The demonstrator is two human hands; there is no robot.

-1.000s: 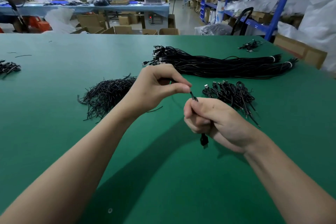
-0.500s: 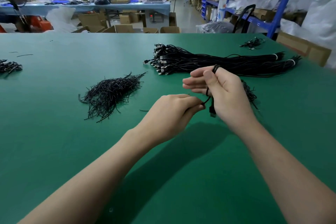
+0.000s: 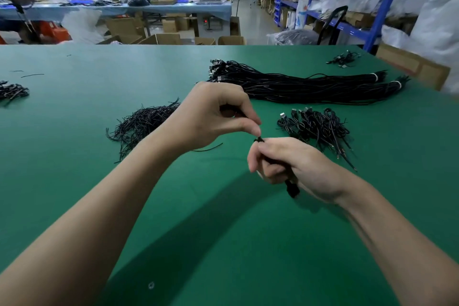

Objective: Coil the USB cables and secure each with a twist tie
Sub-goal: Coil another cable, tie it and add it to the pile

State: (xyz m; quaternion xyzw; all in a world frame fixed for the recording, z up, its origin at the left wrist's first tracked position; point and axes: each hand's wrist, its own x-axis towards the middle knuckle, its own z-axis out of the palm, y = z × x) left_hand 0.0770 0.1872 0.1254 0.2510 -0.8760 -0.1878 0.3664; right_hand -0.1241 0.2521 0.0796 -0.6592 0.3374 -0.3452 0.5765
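Two hands up over green table point(image 3: 74, 169). Grips coiled USB cable point(image 3: 292, 187) in R hand point(image 3: 293, 166), fingers curled tight round it, plug poking out under fist. Pinches small black twist tie point(image 3: 259, 139) w/ thumb + forefinger of L hand point(image 3: 213, 117), at top of coil, other fingers curled in. Behind L wrist: loose tie pile point(image 3: 146, 122). Just beyond R hand: tied coils point(image 3: 318, 126). Further back: long uncoiled cable bundle point(image 3: 298, 87).

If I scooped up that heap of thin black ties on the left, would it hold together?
Probably not: the heap of ties is loose strands pointing every way, so some would likely slip out. They look thin and light; one stray tie lies apart.
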